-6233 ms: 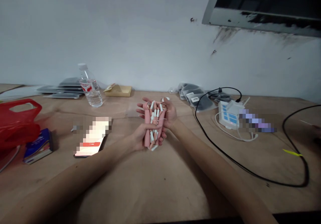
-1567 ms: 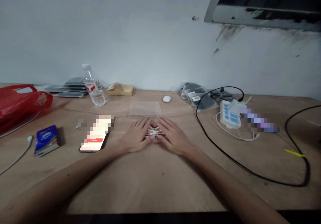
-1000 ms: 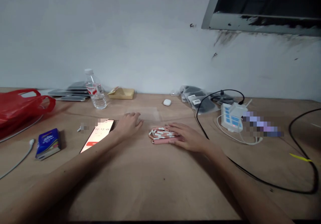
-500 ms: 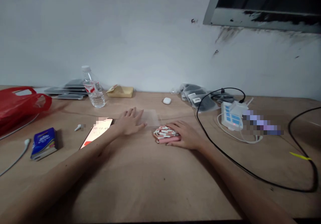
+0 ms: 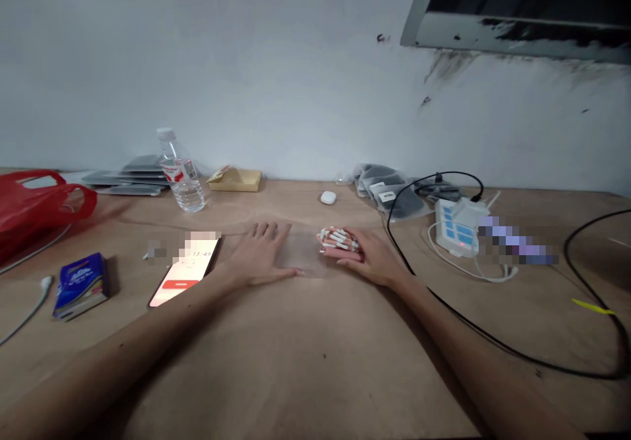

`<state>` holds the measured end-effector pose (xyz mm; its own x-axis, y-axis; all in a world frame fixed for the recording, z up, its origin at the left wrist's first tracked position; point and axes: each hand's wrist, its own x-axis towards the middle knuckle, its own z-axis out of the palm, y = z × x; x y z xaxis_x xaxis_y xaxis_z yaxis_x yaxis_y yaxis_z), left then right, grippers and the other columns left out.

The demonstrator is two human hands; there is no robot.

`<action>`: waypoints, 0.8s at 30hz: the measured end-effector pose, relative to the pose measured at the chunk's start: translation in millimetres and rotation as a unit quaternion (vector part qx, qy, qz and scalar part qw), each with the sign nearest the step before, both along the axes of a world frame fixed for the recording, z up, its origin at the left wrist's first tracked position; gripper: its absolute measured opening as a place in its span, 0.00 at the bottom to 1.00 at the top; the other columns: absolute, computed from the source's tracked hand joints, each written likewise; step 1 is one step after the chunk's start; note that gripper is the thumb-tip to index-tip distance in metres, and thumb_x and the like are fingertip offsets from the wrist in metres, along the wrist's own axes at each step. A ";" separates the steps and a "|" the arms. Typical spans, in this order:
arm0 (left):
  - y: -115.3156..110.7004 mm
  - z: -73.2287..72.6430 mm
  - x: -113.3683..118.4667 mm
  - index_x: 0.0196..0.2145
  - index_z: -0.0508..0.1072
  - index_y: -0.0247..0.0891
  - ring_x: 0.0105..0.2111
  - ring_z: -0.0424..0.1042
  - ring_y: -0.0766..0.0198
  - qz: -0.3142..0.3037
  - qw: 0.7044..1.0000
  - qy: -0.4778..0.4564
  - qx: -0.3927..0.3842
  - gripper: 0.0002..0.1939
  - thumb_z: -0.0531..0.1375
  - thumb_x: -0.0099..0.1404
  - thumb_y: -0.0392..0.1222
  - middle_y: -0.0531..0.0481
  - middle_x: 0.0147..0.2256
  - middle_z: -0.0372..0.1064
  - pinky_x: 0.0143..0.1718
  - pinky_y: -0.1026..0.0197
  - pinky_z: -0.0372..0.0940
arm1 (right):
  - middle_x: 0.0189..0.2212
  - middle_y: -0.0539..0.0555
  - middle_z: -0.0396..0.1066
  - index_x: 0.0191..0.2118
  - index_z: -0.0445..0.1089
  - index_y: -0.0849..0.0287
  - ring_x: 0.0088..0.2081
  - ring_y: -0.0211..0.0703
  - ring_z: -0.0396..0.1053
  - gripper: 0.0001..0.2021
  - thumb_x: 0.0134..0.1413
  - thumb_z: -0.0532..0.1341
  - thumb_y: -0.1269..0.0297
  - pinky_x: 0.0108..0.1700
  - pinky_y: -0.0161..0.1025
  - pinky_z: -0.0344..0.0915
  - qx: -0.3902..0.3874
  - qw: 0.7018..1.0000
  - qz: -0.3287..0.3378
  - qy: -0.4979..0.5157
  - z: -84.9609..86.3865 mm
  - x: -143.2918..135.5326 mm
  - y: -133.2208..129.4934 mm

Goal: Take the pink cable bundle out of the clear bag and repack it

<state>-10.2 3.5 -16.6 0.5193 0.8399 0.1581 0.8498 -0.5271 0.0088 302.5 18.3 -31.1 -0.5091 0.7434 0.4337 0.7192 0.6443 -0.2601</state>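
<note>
My left hand (image 5: 259, 254) lies with its fingers spread, pressing on the left part of a clear plastic sheet or bag (image 5: 308, 252) that is flat on the table. My right hand (image 5: 372, 256) curves around the right side of a small brown-and-white striped bundle (image 5: 340, 237) with a pink edge along its front; its exact kind is unclear. The thumb is at its near side and the other fingers are over the far side. The bundle is at the right end of the sheet. Left of my left forearm, a lit phone (image 5: 190, 266) shows a timer.
At left are a blue tissue pack (image 5: 81, 284), a red plastic bag (image 5: 39, 210) and a water bottle (image 5: 181, 177). A yellow box (image 5: 236, 180), a white earbud case (image 5: 328, 197) and grey packets (image 5: 389, 193) line the back. A power strip (image 5: 454, 228) and black cable (image 5: 473, 321) lie right.
My right hand has shifted the striped bundle right and slightly away from me. My left hand has moved slightly toward me, baring more of the clear sheet.
</note>
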 end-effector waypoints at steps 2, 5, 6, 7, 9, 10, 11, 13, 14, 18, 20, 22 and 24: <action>-1.8 0.4 2.0 0.71 0.48 0.32 0.59 0.60 0.36 0.004 1.000 -0.004 0.003 0.57 0.47 0.60 0.80 0.29 0.61 0.59 0.62 0.38 0.51 | 0.52 0.63 0.73 0.61 0.62 0.57 0.51 0.62 0.71 0.32 0.57 0.64 0.44 0.51 0.56 0.67 0.004 1.000 0.005 -0.016 1.7 -5.4 -3.6; -3.1 0.8 2.5 0.70 0.49 0.33 0.59 0.60 0.35 0.005 1.000 -0.018 0.010 0.56 0.49 0.60 0.79 0.30 0.60 0.60 0.61 0.36 0.50 | 0.52 0.64 0.72 0.62 0.61 0.56 0.51 0.63 0.71 0.32 0.58 0.62 0.44 0.51 0.57 0.67 0.010 1.000 -0.002 -0.020 1.9 -5.3 -4.5; -3.4 1.1 2.2 0.70 0.50 0.34 0.59 0.60 0.35 0.009 1.000 -0.025 0.011 0.55 0.49 0.60 0.78 0.31 0.60 0.61 0.61 0.36 0.51 | 0.52 0.64 0.72 0.62 0.61 0.56 0.51 0.63 0.71 0.31 0.59 0.62 0.45 0.51 0.57 0.67 0.013 1.000 -0.006 -0.015 1.3 -3.8 -3.8; -3.8 1.5 1.7 0.70 0.51 0.36 0.59 0.60 0.36 0.013 0.999 -0.031 0.011 0.53 0.50 0.60 0.78 0.31 0.60 0.61 0.61 0.37 0.51 | 0.52 0.64 0.72 0.63 0.61 0.56 0.51 0.63 0.71 0.31 0.60 0.61 0.45 0.51 0.57 0.67 0.015 1.000 -0.012 -0.009 0.5 -2.2 -3.0; -4.7 2.8 0.4 0.69 0.51 0.37 0.58 0.61 0.37 0.022 0.999 -0.041 0.007 0.51 0.50 0.62 0.76 0.33 0.60 0.61 0.60 0.38 0.53 | 0.52 0.64 0.72 0.62 0.61 0.57 0.51 0.64 0.71 0.30 0.61 0.60 0.45 0.51 0.57 0.67 0.021 0.999 -0.027 -0.002 -1.4 0.8 -1.1; -5.0 3.5 -0.4 0.69 0.52 0.38 0.58 0.60 0.37 0.024 0.999 -0.045 0.006 0.50 0.50 0.62 0.75 0.33 0.60 0.61 0.60 0.38 0.54 | 0.52 0.64 0.72 0.62 0.62 0.57 0.51 0.64 0.71 0.30 0.61 0.60 0.44 0.51 0.57 0.67 0.022 0.999 -0.034 -0.002 -2.4 1.7 -0.4; -5.2 4.1 -1.1 0.69 0.52 0.37 0.59 0.60 0.38 0.024 0.999 -0.048 0.006 0.49 0.50 0.63 0.74 0.33 0.60 0.61 0.60 0.38 0.54 | 0.51 0.65 0.73 0.61 0.62 0.58 0.50 0.64 0.71 0.31 0.60 0.60 0.44 0.51 0.56 0.67 0.021 0.999 -0.039 -0.005 -3.2 2.3 0.1; -5.0 5.1 -2.5 0.68 0.53 0.36 0.59 0.59 0.39 0.023 0.998 -0.054 0.008 0.47 0.50 0.64 0.73 0.34 0.60 0.61 0.60 0.39 0.54 | 0.51 0.64 0.73 0.60 0.63 0.58 0.50 0.64 0.71 0.31 0.59 0.61 0.43 0.50 0.56 0.67 0.018 0.999 -0.039 -0.013 -4.2 2.6 0.6; -4.8 5.3 -3.1 0.68 0.53 0.35 0.59 0.59 0.39 0.022 0.998 -0.055 0.008 0.47 0.49 0.65 0.73 0.34 0.59 0.61 0.60 0.40 0.54 | 0.50 0.64 0.74 0.60 0.63 0.58 0.50 0.63 0.71 0.31 0.59 0.62 0.43 0.50 0.55 0.68 0.016 0.999 -0.035 -0.017 -4.4 2.5 0.7; -4.5 5.4 -3.4 0.67 0.54 0.35 0.58 0.60 0.39 0.018 0.999 -0.050 0.010 0.47 0.49 0.64 0.74 0.33 0.59 0.61 0.60 0.40 0.55 | 0.50 0.63 0.74 0.59 0.64 0.57 0.49 0.62 0.72 0.31 0.57 0.63 0.43 0.49 0.55 0.68 0.021 0.999 -0.015 -0.036 -2.7 2.8 -0.3; -5.3 5.2 -2.2 0.68 0.52 0.35 0.59 0.60 0.39 0.016 0.999 -0.048 0.009 0.48 0.50 0.64 0.74 0.33 0.59 0.61 0.60 0.40 0.55 | 0.52 0.63 0.74 0.59 0.66 0.57 0.50 0.62 0.71 0.30 0.58 0.64 0.44 0.51 0.56 0.67 0.027 0.997 0.008 -0.066 -0.7 3.5 -1.3; -6.4 5.0 -0.5 0.70 0.49 0.34 0.59 0.59 0.38 0.010 0.999 -0.038 0.008 0.51 0.50 0.63 0.74 0.32 0.60 0.61 0.61 0.40 0.53 | 0.54 0.63 0.73 0.60 0.66 0.57 0.53 0.63 0.70 0.29 0.58 0.63 0.46 0.54 0.58 0.65 0.026 0.994 0.042 -0.098 1.3 3.1 -2.8; -7.2 4.6 1.2 0.71 0.46 0.33 0.60 0.59 0.37 0.001 1.000 -0.023 0.009 0.53 0.50 0.62 0.75 0.30 0.60 0.60 0.61 0.38 0.52 | 0.56 0.62 0.72 0.61 0.66 0.56 0.55 0.63 0.69 0.29 0.59 0.63 0.47 0.56 0.59 0.64 0.015 0.991 0.067 -0.115 2.4 0.2 -4.7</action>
<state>-9.0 -3.7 -12.0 0.5093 0.8379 0.1962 0.8498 -0.5256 0.0390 302.7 13.6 -28.7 -0.6911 0.6503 0.3155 0.6641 0.7436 -0.0779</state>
